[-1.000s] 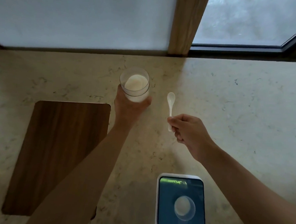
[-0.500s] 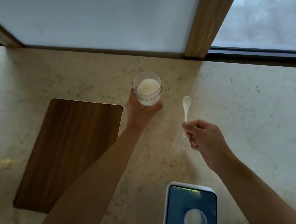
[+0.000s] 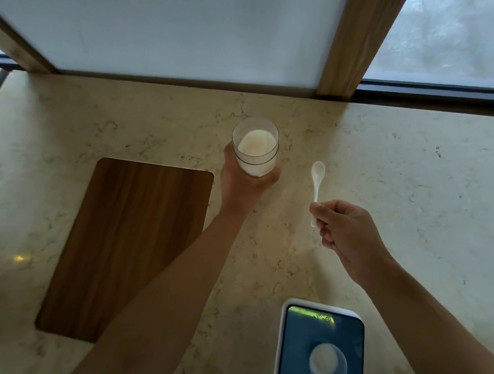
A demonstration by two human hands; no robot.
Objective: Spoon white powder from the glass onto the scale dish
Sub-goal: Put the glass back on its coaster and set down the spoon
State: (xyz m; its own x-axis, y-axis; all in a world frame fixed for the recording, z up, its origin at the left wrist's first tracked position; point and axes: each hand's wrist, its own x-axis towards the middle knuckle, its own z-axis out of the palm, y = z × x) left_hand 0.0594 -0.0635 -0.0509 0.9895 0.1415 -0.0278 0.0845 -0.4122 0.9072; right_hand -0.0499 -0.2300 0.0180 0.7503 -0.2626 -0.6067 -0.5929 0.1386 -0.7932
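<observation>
A clear glass (image 3: 256,147) partly filled with white powder stands upright at the middle of the marble counter. My left hand (image 3: 241,183) is wrapped around its lower part from the near side. To the right, my right hand (image 3: 345,232) pinches the handle of a small white spoon (image 3: 316,180), whose empty bowl points away from me, well apart from the glass. At the bottom right sits a white scale (image 3: 285,326) with a dark blue top, and on it a small round clear dish (image 3: 328,365) with a pale patch inside.
A wooden cutting board (image 3: 122,246) lies flat to the left of my left forearm. A wall panel and a wooden post (image 3: 353,43) close off the counter's far edge, with a window to the right. Bare marble (image 3: 426,182) stretches to the right.
The view has shifted, so everything sits further right and lower in frame. Both hands keep their holds; the glass and spoon keep the same spacing.
</observation>
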